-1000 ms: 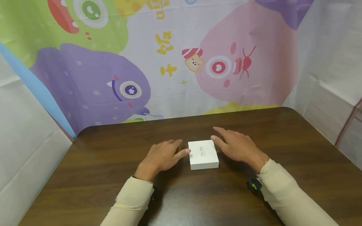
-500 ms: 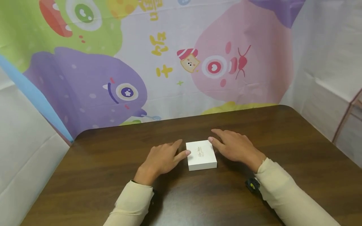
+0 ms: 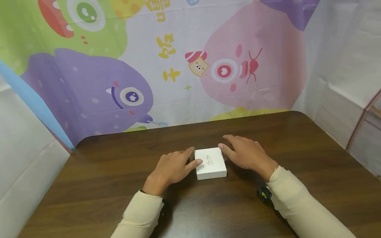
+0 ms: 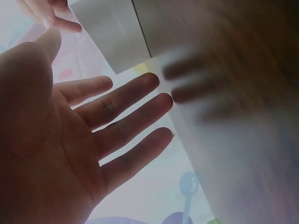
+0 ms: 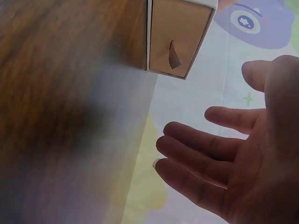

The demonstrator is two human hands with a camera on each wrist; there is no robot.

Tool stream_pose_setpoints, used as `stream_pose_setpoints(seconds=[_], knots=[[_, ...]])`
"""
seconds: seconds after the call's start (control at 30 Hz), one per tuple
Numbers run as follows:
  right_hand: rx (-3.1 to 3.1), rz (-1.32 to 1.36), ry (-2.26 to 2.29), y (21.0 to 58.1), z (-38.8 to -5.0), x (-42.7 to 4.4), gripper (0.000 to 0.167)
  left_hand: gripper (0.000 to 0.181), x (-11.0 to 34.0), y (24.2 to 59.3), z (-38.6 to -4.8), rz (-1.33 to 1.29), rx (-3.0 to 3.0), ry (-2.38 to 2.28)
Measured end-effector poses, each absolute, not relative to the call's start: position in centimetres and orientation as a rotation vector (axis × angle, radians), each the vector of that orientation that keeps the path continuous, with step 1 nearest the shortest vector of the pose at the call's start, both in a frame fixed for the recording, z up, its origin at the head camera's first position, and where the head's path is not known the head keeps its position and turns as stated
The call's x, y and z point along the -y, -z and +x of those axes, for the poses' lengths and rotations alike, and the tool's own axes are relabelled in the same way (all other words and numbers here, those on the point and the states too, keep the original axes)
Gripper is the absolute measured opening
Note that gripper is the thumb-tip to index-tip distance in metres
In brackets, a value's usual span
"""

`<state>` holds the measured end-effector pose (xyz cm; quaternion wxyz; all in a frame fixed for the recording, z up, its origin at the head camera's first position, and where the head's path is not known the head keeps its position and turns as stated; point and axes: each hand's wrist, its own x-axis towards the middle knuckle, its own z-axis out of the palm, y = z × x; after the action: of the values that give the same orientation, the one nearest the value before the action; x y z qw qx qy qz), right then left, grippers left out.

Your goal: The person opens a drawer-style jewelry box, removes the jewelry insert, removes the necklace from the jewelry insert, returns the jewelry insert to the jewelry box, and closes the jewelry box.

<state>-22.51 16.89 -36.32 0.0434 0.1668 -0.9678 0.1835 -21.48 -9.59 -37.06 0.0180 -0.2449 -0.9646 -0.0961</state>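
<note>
A flat white box (image 3: 210, 163) with small gold lettering lies on the brown table between the two hands. The left hand (image 3: 172, 168) is at its left side, fingers extended, with the thumb over the box's left edge; whether the thumb touches cannot be told. At the right side is the right hand (image 3: 246, 153), fingers spread, its thumb near the box's back right corner. In the right wrist view, the box's side (image 5: 180, 35) is tan with a small ribbon tab (image 5: 174, 56), and the right hand (image 5: 219, 154) stands apart from it. The left palm (image 4: 70, 126) faces the box (image 4: 112, 35).
The dark wooden table (image 3: 119, 185) extends around the box and both forearms. Behind its back edge hangs a cloth (image 3: 178, 105) printed with cartoon creatures, and pale sheets (image 3: 342, 66) hang at the sides.
The left hand has moved slightly closer to the box, its thumb now farther over the left edge. The right hand stays beside the box. The head view has shifted a little.
</note>
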Motion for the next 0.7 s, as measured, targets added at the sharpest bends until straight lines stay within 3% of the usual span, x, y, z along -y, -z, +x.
stream_pose_setpoints(seconds=[0.43, 0.7], knots=[[2.967, 0.514, -0.532, 36.3, -22.6, -16.6, 0.063, 0.042, 8.9, 36.9, -21.3, -0.815, 2.929, 0.334], [2.976, 0.518, -0.536, 36.4, -22.4, -16.6, 0.064, 0.058, 8.2, 36.7, -21.3, -0.791, 2.965, 0.218]])
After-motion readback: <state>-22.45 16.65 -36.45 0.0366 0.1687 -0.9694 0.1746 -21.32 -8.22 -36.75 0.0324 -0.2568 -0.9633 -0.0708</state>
